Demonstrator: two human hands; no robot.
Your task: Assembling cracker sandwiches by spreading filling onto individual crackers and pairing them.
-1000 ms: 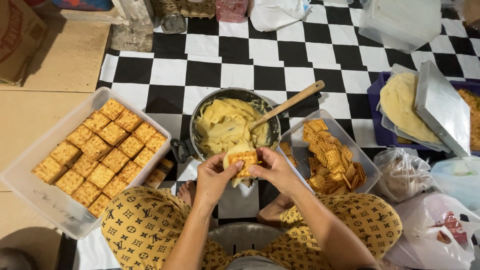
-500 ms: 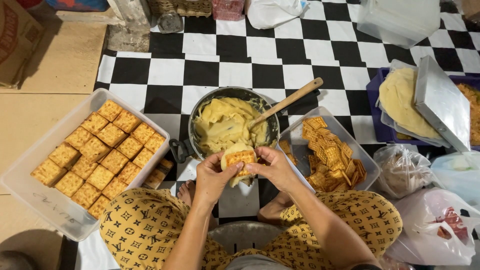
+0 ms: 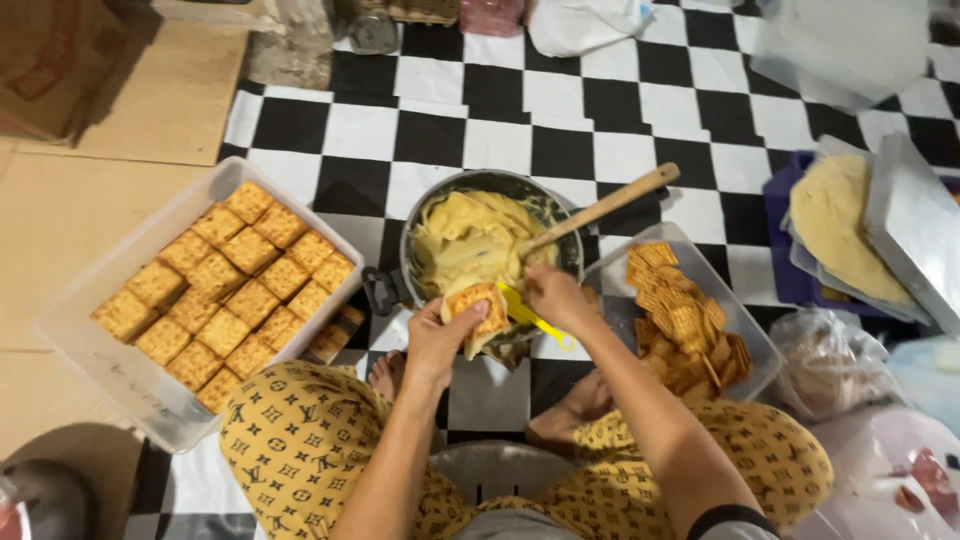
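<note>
Head view, left to right. A clear plastic tray (image 3: pixel 120 375) is sitting on the floor at far left, holding rows of square filled crackers (image 3: pixel 235 290). The left hand (image 3: pixel 440 345) is holding one cracker (image 3: pixel 478 305) just below the pot's near rim, its grip pinching the cracker between thumb and fingers, with pale filling hanging off the lower edge. Behind it, a dark metal pot (image 3: pixel 490 240) of yellow paste is standing on the black-and-white checkered floor (image 3: pixel 590 100), a wooden spoon (image 3: pixel 605 208) leaning in it. The right hand (image 3: pixel 555 295) is closing its grip on a yellow spreader (image 3: pixel 530 315), whose blade is touching the cracker. Further right, a second clear tray (image 3: pixel 745 335) is holding loose plain crackers (image 3: pixel 685 320). At far right, a blue container (image 3: pixel 785 240) is carrying a pale flat round of dough.
</note>
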